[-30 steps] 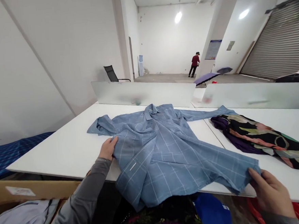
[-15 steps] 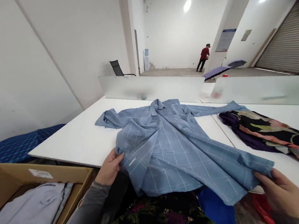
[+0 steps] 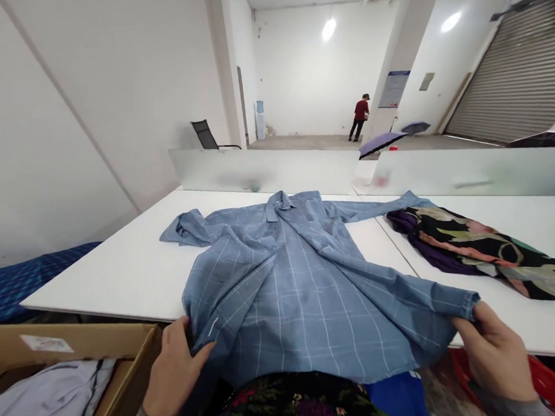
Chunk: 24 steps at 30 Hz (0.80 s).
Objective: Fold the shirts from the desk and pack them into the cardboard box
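Note:
A blue shirt (image 3: 293,295) with thin white check lines lies spread on the white table (image 3: 133,262), its collar at the far side and its hem toward me. One sleeve is bunched at the left; the other stretches right to a patterned garment. My left hand (image 3: 174,367) grips the shirt's left front edge near the hem, thumb on top and some fingers hidden by the cloth. At the right, my right hand (image 3: 496,351) pinches the other lower front corner, holding it out past the table's near edge. The hem hangs over that edge against my dark flowered clothing.
A cardboard box (image 3: 114,393) holding a pale grey garment (image 3: 58,401) stands at lower left. A dark floral garment (image 3: 479,244) lies on the table's right side. Frosted panels (image 3: 265,167) border the far edge. A person (image 3: 359,117) stands far back near a pillar.
The view has shifted right and slightly up. My left hand has moved down and left along the shirt's edge, spreading the left front wider; my right hand still holds its corner.

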{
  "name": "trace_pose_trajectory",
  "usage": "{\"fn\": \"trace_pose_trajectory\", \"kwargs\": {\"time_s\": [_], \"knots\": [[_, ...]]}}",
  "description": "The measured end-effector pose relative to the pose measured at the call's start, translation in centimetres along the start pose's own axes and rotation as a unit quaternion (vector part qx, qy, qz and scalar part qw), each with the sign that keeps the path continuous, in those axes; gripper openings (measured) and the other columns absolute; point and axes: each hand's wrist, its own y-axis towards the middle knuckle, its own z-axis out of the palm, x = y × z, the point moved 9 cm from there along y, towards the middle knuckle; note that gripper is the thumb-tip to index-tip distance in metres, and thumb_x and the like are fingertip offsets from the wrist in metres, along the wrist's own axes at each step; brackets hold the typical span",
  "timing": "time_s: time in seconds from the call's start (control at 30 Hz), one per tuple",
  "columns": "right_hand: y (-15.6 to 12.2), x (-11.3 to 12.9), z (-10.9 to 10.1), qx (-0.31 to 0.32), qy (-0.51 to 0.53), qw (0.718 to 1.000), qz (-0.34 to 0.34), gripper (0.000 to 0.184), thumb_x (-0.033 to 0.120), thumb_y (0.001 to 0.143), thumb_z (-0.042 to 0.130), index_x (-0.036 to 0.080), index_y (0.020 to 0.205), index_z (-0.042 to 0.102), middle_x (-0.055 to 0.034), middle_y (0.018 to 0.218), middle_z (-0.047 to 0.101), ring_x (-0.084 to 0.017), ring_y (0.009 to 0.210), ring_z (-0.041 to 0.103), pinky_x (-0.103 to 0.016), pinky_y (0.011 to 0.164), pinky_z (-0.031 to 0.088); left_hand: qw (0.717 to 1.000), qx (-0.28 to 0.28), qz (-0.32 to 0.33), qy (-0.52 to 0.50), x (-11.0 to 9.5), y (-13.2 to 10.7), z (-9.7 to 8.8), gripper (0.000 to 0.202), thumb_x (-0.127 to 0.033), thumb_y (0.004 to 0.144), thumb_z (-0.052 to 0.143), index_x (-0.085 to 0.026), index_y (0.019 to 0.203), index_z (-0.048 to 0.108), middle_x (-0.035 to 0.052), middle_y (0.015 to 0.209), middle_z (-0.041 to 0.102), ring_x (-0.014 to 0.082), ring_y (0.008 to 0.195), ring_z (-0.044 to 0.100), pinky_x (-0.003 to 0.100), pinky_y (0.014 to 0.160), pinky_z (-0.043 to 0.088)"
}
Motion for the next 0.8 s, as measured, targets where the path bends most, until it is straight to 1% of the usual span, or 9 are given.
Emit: {"fn": "trace_pose_trajectory", "kwargs": {"time_s": [0.1, 0.27, 0.37, 0.47, 0.5, 0.57, 0.67, 0.73, 0.8], "knots": [[-0.4, 4.8, 0.9, 0.027, 0.050, 0.996, -0.071, 0.029, 0.043, 0.079, 0.059, 0.023, 0.099, 0.064, -0.0053, 0.102, 0.065, -0.026, 0.100, 0.060, -0.038, 0.094, 0.047, 0.997, 0.067, 0.038, 0.021, -0.9, -1.2, 1.1, 0.030, -0.049, 0.083, 0.039, -0.024, 0.084, 0.055, 0.0086, 0.091, 0.063, 0.0272, 0.087, 0.063, 0.039, 0.078, 0.047], [-3.1, 12.3, 4.3, 0.174, 0.108, 0.959, -0.194, 0.013, 0.032, 0.086, 0.057, 0.023, 0.091, 0.065, -0.0088, 0.118, 0.063, -0.025, 0.108, 0.060, -0.035, 0.092, 0.049, 0.988, 0.113, 0.099, -0.021, -5.5, -1.9, -1.3, 0.029, -0.044, 0.088, 0.043, -0.027, 0.069, 0.057, 0.0036, 0.069, 0.059, 0.0221, 0.068, 0.058, 0.032, 0.069, 0.045], [-6.7, 15.7, 8.5, 0.393, 0.141, 0.875, -0.244, 0.015, 0.025, 0.090, 0.052, 0.021, 0.083, 0.065, -0.0109, 0.120, 0.063, -0.023, 0.104, 0.063, -0.034, 0.088, 0.052, 0.955, 0.205, 0.196, -0.087, -11.1, -2.7, -1.0, 0.030, -0.044, 0.091, 0.045, -0.026, 0.076, 0.063, 0.0025, 0.074, 0.063, 0.0187, 0.070, 0.058, 0.027, 0.068, 0.046], [-10.0, 16.4, 12.0, 0.599, 0.155, 0.744, -0.252, 0.022, 0.025, 0.089, 0.058, 0.022, 0.109, 0.067, -0.0115, 0.124, 0.063, -0.023, 0.109, 0.063, -0.037, 0.092, 0.052, 0.842, 0.378, 0.333, -0.194, -17.4, -4.5, 1.1, 0.026, -0.039, 0.093, 0.048, -0.023, 0.096, 0.068, 0.0050, 0.099, 0.068, 0.0176, 0.089, 0.062, 0.025, 0.083, 0.048], [-9.8, 16.0, 12.8, 0.622, 0.163, 0.728, -0.237, 0.032, 0.026, 0.089, 0.058, 0.023, 0.120, 0.064, -0.0115, 0.124, 0.064, -0.023, 0.110, 0.063, -0.038, 0.093, 0.053, 0.808, 0.410, 0.362, -0.221, -18.9, -4.6, 1.7, 0.026, -0.037, 0.094, 0.047, -0.023, 0.102, 0.068, 0.0061, 0.106, 0.068, 0.0180, 0.095, 0.062, 0.026, 0.088, 0.048], [-7.4, 14.6, 14.6, 0.597, 0.164, 0.758, -0.206, 0.042, 0.030, 0.093, 0.054, 0.024, 0.134, 0.055, -0.0118, 0.126, 0.063, -0.022, 0.112, 0.063, -0.040, 0.095, 0.052, 0.802, 0.394, 0.380, -0.240, -20.3, -2.5, 3.0, 0.027, -0.034, 0.096, 0.044, -0.022, 0.107, 0.066, 0.0068, 0.109, 0.067, 0.0184, 0.100, 0.062, 0.028, 0.092, 0.047], [-3.3, 12.9, 16.6, 0.494, 0.087, 0.830, -0.243, 0.040, 0.032, 0.092, 0.054, 0.022, 0.130, 0.058, -0.0136, 0.130, 0.061, -0.025, 0.121, 0.057, -0.046, 0.101, 0.048, 0.865, 0.262, 0.383, -0.190, -19.9, 3.0, 4.6, 0.026, -0.033, 0.096, 0.045, -0.022, 0.108, 0.065, 0.0083, 0.114, 0.065, 0.0211, 0.109, 0.058, 0.034, 0.099, 0.043], [-2.6, 13.0, 18.1, 0.495, 0.025, 0.811, -0.311, 0.032, 0.032, 0.087, 0.062, 0.021, 0.116, 0.067, -0.0127, 0.125, 0.063, -0.027, 0.120, 0.057, -0.046, 0.101, 0.047, 0.896, 0.192, 0.379, -0.130, -18.8, 6.2, 5.5, 0.025, -0.035, 0.091, 0.054, -0.021, 0.109, 0.066, 0.0106, 0.120, 0.062, 0.0250, 0.115, 0.055, 0.040, 0.102, 0.042], [-2.3, 13.2, 19.5, 0.546, -0.003, 0.767, -0.337, 0.021, 0.029, 0.084, 0.063, 0.023, 0.103, 0.071, -0.0084, 0.109, 0.069, -0.023, 0.102, 0.065, -0.038, 0.089, 0.054, 0.912, 0.175, 0.360, -0.087, -17.3, 8.7, 6.4, 0.027, -0.039, 0.086, 0.061, -0.021, 0.105, 0.068, 0.0109, 0.114, 0.065, 0.0268, 0.107, 0.059, 0.040, 0.096, 0.045]]}}
